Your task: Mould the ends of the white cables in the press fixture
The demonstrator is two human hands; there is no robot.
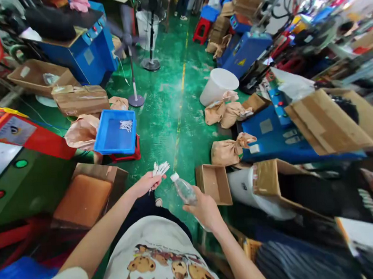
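As right hand (pixel 206 207) grips, bottle (pixel 186 191) aslant; cap (pixel 175 177) forward

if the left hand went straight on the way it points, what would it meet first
Probably the white cap of the clear bottle in the right hand, just across from the left hand and its white pieces; depth is unclear, so it might miss.

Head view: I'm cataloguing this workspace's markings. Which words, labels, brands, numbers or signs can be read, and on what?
No text reads with certainty.
White T-shirt: small line above printed bears, too small; large brown lettering, cut off.
White container: dark mark, too blurred.
Blue machine: yellow triangular sign, no legible words.
Red machine panel: pale label, text too blurred.
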